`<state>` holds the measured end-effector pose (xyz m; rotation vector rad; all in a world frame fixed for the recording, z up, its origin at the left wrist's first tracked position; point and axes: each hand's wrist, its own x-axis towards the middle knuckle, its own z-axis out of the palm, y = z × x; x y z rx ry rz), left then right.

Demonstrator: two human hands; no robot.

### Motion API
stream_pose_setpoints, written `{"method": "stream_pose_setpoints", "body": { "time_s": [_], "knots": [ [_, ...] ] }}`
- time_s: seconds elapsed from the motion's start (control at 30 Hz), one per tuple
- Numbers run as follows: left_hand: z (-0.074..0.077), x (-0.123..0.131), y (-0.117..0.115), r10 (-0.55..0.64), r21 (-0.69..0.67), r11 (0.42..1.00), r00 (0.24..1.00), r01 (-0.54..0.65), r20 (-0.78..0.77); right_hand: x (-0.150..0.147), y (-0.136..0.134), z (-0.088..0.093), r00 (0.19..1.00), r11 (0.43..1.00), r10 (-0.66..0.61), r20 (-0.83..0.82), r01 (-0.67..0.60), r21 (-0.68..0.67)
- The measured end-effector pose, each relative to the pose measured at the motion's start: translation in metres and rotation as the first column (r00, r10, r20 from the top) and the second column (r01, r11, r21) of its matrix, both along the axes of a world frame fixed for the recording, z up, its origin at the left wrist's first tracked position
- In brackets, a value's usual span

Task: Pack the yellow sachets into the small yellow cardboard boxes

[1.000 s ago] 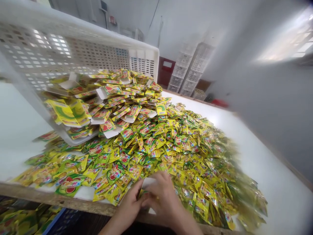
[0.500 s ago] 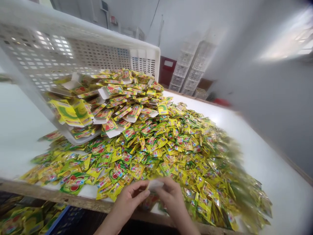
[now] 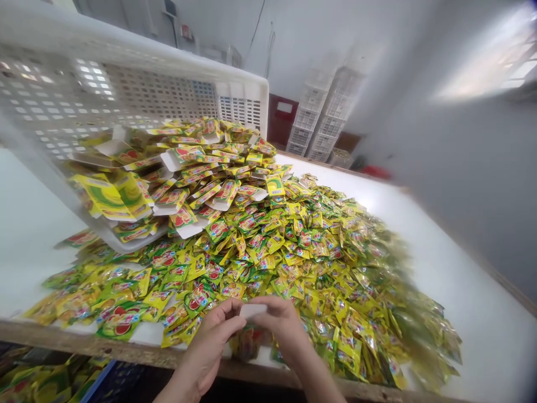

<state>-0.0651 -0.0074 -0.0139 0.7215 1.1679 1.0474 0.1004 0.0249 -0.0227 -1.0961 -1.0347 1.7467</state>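
My left hand (image 3: 212,344) and my right hand (image 3: 282,327) meet at the near edge of the table, both pinching a small carton (image 3: 251,322) whose white flap shows between my fingertips and whose yellow-green printed body hangs below. Just beyond my hands spreads a big heap of yellow-green sachets (image 3: 293,257). A tipped white plastic crate (image 3: 138,95) at the left spills flat printed cartons (image 3: 188,168) onto the heap.
The white table (image 3: 461,280) has a wooden front edge (image 3: 104,350). A blue crate (image 3: 100,380) with more packets sits below at the lower left. Stacked white crates (image 3: 323,117) stand against the far wall.
My hands have lifted off the sachets at the table's edge and now hold the small carton up, its white flap raised between my fingertips.
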Motion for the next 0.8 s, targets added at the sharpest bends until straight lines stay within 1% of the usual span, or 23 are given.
{"method": "stream_pose_setpoints", "body": {
  "time_s": [0.07, 0.1, 0.2, 0.27, 0.33, 0.4, 0.47, 0.53, 0.57, 0.63, 0.73, 0.8],
  "knots": [
    [-0.007, -0.004, 0.002, 0.017, 0.048, 0.999, 0.994, -0.012, -0.106, 0.002, 0.002, -0.001, 1.0, 0.998, -0.022, 0.018, 0.021, 0.061],
    [-0.012, -0.006, 0.003, 0.02, 0.069, 0.998, 0.987, -0.009, -0.157, 0.004, 0.002, -0.002, 0.999, 0.997, -0.027, 0.026, 0.025, 0.068],
    [-0.024, -0.011, 0.005, 0.031, 0.134, 0.991, 0.957, 0.008, -0.287, 0.004, 0.002, -0.005, 0.999, 0.999, -0.043, 0.028, 0.043, 0.013],
    [-0.028, -0.011, 0.006, 0.04, 0.181, 0.983, 0.934, 0.027, -0.356, 0.001, 0.001, -0.008, 0.997, 0.998, -0.064, 0.037, 0.064, 0.004],
    [-0.029, -0.011, 0.008, 0.045, 0.248, 0.966, 0.899, 0.072, -0.437, -0.002, -0.001, -0.011, 0.992, 0.993, -0.114, 0.055, 0.113, 0.028],
    [-0.028, -0.011, 0.009, 0.053, 0.342, 0.928, 0.855, 0.149, -0.515, -0.003, -0.004, -0.014, 0.985, 0.986, -0.163, 0.053, 0.16, 0.055],
    [-0.027, -0.011, 0.008, 0.08, 0.448, 0.867, 0.827, 0.217, -0.556, -0.001, -0.008, -0.016, 0.985, 0.982, -0.171, 0.024, 0.168, 0.087],
    [-0.026, -0.01, 0.007, 0.089, 0.523, 0.815, 0.837, 0.251, -0.541, 0.001, -0.012, -0.016, 0.988, 0.978, -0.156, -0.004, 0.155, 0.138],
    [-0.025, -0.009, 0.007, 0.08, 0.541, 0.801, 0.849, 0.257, -0.522, 0.002, -0.013, -0.015, 0.989, 0.976, -0.15, -0.011, 0.15, 0.16],
    [-0.025, -0.006, 0.005, 0.053, 0.537, 0.805, 0.87, 0.253, -0.49, 0.003, -0.015, -0.014, 0.987, 0.973, -0.159, -0.002, 0.157, 0.167],
    [-0.023, -0.003, 0.002, 0.043, 0.471, 0.856, 0.877, 0.215, -0.479, 0.003, -0.013, -0.009, 0.982, 0.977, -0.171, 0.077, 0.159, 0.141],
    [-0.022, -0.003, 0.001, 0.05, 0.428, 0.884, 0.871, 0.189, -0.489, 0.003, -0.012, -0.006, 0.977, 0.977, -0.164, 0.136, 0.143, 0.156]
  ]
}}
